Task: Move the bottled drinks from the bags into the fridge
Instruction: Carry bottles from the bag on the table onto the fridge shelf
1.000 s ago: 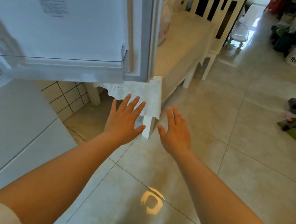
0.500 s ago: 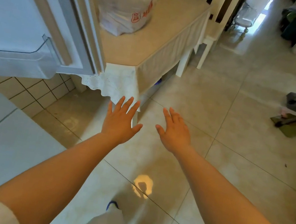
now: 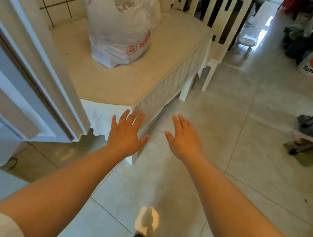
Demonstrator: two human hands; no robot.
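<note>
Both arms reach forward over the tiled floor [image 3: 241, 131], the left hand [image 3: 125, 134] and the right hand [image 3: 183, 141] side by side with palms down, fingers spread and nothing in either. Just beyond the left hand hangs the corner of the cloth on a pale table [image 3: 120, 84], and to the left stands the open fridge door [image 3: 33, 86] with a clear shelf low on its inside. Farther back on the table, near the tiled wall, sits a white plastic bag [image 3: 120, 28] with red print, its handles standing up; what it holds cannot be made out, and white chairs [image 3: 227, 16] stand behind the table.
</note>
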